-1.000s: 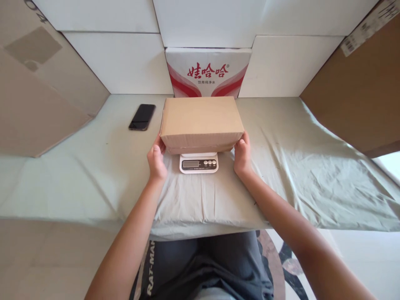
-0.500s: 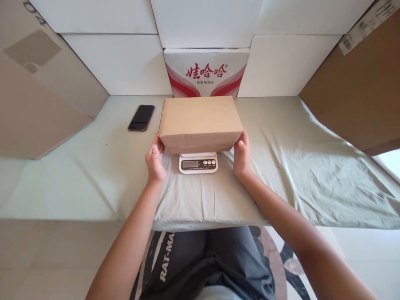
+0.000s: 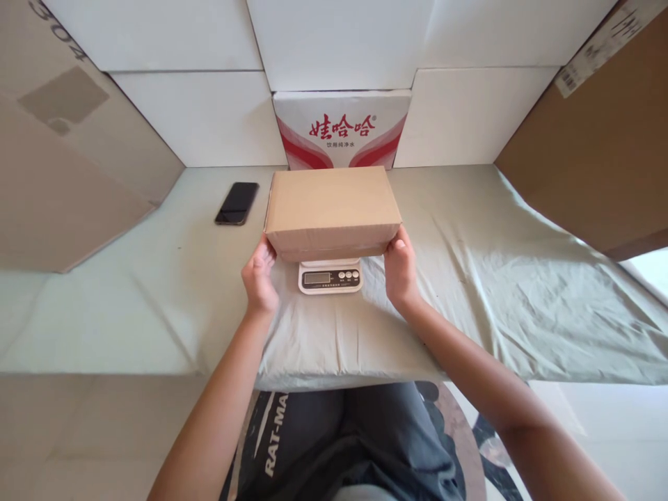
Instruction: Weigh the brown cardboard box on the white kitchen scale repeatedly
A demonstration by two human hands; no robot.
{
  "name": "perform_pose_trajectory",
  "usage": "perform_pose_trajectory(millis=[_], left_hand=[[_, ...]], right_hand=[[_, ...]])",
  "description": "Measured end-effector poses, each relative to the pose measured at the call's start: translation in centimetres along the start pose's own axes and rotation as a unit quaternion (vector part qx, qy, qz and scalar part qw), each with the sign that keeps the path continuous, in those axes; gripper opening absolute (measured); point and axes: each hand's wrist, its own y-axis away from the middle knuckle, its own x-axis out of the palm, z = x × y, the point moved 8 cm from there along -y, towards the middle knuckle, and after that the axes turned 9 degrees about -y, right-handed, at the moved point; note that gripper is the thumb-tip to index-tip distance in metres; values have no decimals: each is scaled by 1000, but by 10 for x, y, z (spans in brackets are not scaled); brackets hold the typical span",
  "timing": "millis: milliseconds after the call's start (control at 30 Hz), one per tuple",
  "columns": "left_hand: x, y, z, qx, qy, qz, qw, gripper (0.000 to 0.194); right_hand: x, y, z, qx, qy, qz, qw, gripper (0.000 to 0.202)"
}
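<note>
A brown cardboard box (image 3: pixel 334 202) sits over a white kitchen scale (image 3: pixel 330 278), covering most of its weighing top. Only the scale's front shows, with its display and round buttons. My left hand (image 3: pixel 259 275) grips the box at its near left corner, and my right hand (image 3: pixel 401 271) grips the near right corner. Both sets of fingers are partly hidden behind and under the box's sides. Whether the box's full weight rests on the scale, I cannot tell.
A dark phone (image 3: pixel 237 203) lies left of the box on the pale green cloth (image 3: pixel 130 306). Behind stands a white and red carton (image 3: pixel 342 129) among white boxes (image 3: pixel 193 115). Large cardboard boxes flank the cloth at left (image 3: pixel 88 174) and right (image 3: pixel 600 153).
The camera view has tilted slightly, so everything sits a little lower in the picture. Both hands stay on the box over the scale, with hardly any other movement.
</note>
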Motion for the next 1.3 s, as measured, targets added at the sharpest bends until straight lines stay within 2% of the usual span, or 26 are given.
perform_pose_trajectory(millis=[133,267,367,433,500,600,700,800,900,1033,1300], left_hand=[[7,-5,-2,-30,9,25,999,93],[11,-16,-21,-57,4,67,996,91],[19,-39,-35,-55,-3,96,994,90],[33,-63,-37,-34,7,112,993,92],[49,-89,-29,-18,20,109,994,97],[71,-119,5,-40,34,91,994,91],[84,-130,42,-87,37,70,993,91],[87,-127,62,-102,44,62,992,89],[85,-123,69,-105,51,54,992,84],[84,-119,76,-118,43,55,991,87],[86,-117,75,-105,56,60,991,82]], right_hand=[[11,-1,11,3,11,-1,1000,55],[13,-12,22,-18,13,17,1000,54],[13,-38,23,-43,31,27,998,59],[13,-66,13,-50,27,16,998,66],[12,-97,-4,-46,1,0,999,72],[7,-134,-40,-16,-29,-37,999,77],[-4,-150,-75,31,-54,-67,996,77],[-15,-150,-94,45,-49,-69,995,78],[-21,-148,-100,43,-33,-57,997,78],[-24,-147,-104,48,-19,-59,997,78],[-27,-146,-107,46,-13,-49,998,75]])
